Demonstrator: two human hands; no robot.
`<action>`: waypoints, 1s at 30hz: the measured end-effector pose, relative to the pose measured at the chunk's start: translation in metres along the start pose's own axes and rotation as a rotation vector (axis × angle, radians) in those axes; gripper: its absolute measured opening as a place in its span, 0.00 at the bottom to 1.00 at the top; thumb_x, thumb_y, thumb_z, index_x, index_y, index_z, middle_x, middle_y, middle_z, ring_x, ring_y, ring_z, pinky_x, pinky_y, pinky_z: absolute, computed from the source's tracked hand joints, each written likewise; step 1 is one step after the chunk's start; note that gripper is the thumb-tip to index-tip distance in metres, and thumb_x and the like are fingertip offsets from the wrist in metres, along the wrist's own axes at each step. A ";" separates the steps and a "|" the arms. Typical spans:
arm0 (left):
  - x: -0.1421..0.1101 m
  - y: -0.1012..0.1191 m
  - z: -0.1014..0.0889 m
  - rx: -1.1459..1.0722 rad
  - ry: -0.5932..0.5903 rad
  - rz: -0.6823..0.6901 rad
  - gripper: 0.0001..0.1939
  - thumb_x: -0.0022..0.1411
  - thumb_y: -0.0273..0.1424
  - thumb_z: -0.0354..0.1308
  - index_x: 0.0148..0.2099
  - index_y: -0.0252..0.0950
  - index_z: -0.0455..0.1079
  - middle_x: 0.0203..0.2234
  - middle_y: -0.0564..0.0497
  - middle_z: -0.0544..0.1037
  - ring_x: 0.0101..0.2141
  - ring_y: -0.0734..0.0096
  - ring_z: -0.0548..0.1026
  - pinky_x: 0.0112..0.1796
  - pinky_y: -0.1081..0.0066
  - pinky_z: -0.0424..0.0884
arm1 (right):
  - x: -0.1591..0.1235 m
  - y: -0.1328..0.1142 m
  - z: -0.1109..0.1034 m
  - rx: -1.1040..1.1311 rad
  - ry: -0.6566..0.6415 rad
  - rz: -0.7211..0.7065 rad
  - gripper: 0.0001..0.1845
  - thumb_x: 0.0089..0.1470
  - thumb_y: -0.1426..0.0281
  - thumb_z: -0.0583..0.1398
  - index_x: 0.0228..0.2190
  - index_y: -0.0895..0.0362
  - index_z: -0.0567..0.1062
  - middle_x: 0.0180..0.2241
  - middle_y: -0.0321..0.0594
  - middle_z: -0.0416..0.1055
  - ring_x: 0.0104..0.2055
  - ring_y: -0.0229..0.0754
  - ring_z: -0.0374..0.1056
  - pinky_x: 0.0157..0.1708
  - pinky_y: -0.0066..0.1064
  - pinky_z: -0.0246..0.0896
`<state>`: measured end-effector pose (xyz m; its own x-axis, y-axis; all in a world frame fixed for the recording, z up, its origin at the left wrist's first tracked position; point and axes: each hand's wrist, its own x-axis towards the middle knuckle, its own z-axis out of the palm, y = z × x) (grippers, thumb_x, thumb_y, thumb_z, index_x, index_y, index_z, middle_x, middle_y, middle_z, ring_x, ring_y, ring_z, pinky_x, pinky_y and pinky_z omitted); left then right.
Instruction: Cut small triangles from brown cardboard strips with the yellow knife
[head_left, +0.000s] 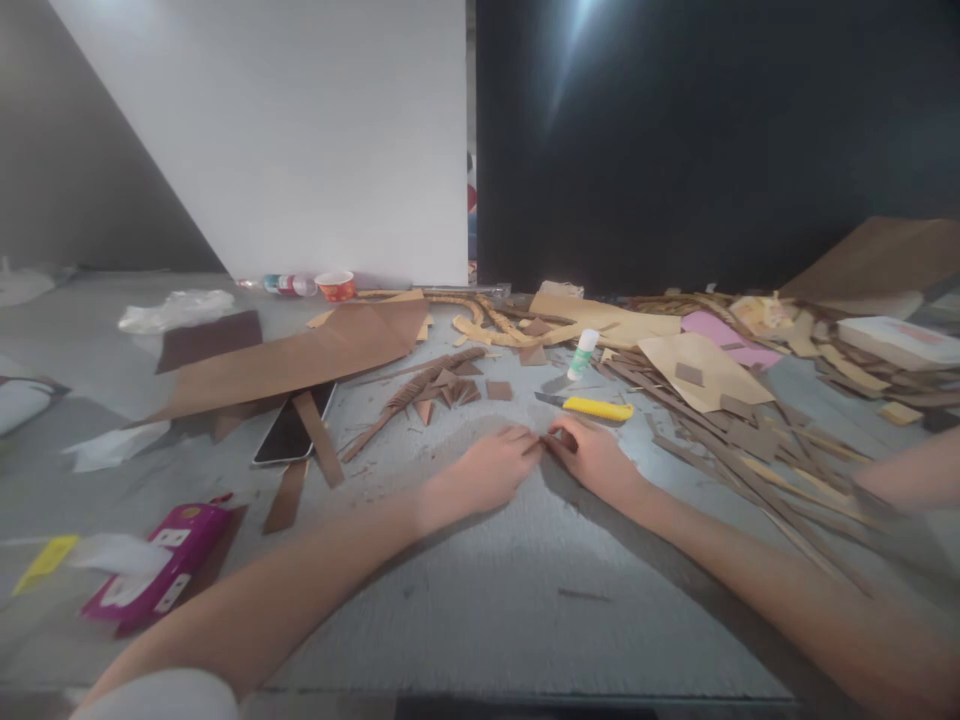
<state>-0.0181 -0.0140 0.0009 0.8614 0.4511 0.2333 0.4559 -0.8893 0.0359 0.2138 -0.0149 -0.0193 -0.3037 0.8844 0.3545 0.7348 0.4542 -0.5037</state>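
Observation:
My left hand (499, 468) and my right hand (596, 460) meet low over the middle of the table, fingertips almost touching. Between them is a small brown paper piece (550, 442), mostly hidden; the fingers of both hands are closed on it. Just beyond my right hand lies a yellow utility knife (598, 408) with its blade out, pointing left. A glue stick (583, 355) with a white cap stands behind the knife. Several folded brown paper pieces (450, 388) and a brown paper square (499, 390) lie beyond my left hand.
Brown paper strips (720, 455) are heaped at right, near another person's arm (915, 472). Leftward are a large brown sheet (300, 358), a phone (283, 432) partly under it and a magenta tissue pack (161, 560). A red paper cup (335, 287) stands by the back panels.

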 end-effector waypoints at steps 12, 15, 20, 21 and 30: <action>0.000 0.002 -0.001 -0.038 -0.017 -0.011 0.28 0.59 0.16 0.54 0.62 0.31 0.68 0.56 0.36 0.77 0.60 0.50 0.74 0.59 0.55 0.70 | -0.001 0.015 -0.016 -0.200 -0.161 -0.364 0.30 0.75 0.62 0.49 0.23 0.54 0.78 0.23 0.42 0.73 0.26 0.42 0.64 0.34 0.38 0.54; 0.000 -0.001 0.000 -0.079 -0.015 -0.017 0.30 0.58 0.16 0.56 0.63 0.32 0.67 0.58 0.37 0.76 0.61 0.51 0.73 0.60 0.55 0.70 | 0.002 0.015 -0.015 -0.151 -0.181 -0.342 0.30 0.74 0.61 0.51 0.22 0.54 0.77 0.22 0.41 0.72 0.25 0.42 0.63 0.33 0.38 0.53; 0.000 -0.006 0.000 -0.174 0.049 -0.082 0.30 0.61 0.14 0.50 0.62 0.36 0.70 0.55 0.42 0.79 0.59 0.57 0.74 0.60 0.57 0.71 | 0.003 0.017 -0.019 -0.171 -0.202 -0.390 0.29 0.75 0.62 0.51 0.23 0.54 0.78 0.22 0.41 0.71 0.26 0.42 0.63 0.34 0.37 0.54; 0.000 -0.007 0.000 -0.184 0.057 -0.086 0.29 0.61 0.14 0.50 0.62 0.36 0.71 0.53 0.43 0.79 0.59 0.57 0.74 0.60 0.56 0.71 | 0.003 0.018 -0.018 -0.174 -0.200 -0.397 0.29 0.75 0.62 0.51 0.24 0.54 0.79 0.22 0.41 0.71 0.26 0.42 0.63 0.34 0.37 0.54; -0.003 -0.019 0.014 -0.332 0.163 -0.083 0.25 0.63 0.12 0.49 0.53 0.38 0.78 0.47 0.47 0.81 0.54 0.61 0.75 0.57 0.60 0.74 | 0.003 0.012 -0.011 -0.077 -0.151 -0.289 0.16 0.73 0.60 0.58 0.37 0.52 0.81 0.32 0.40 0.76 0.37 0.45 0.71 0.41 0.38 0.62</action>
<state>-0.0261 0.0029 -0.0140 0.7655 0.5282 0.3673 0.4021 -0.8385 0.3677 0.2289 -0.0076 -0.0155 -0.5883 0.7288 0.3504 0.6474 0.6841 -0.3360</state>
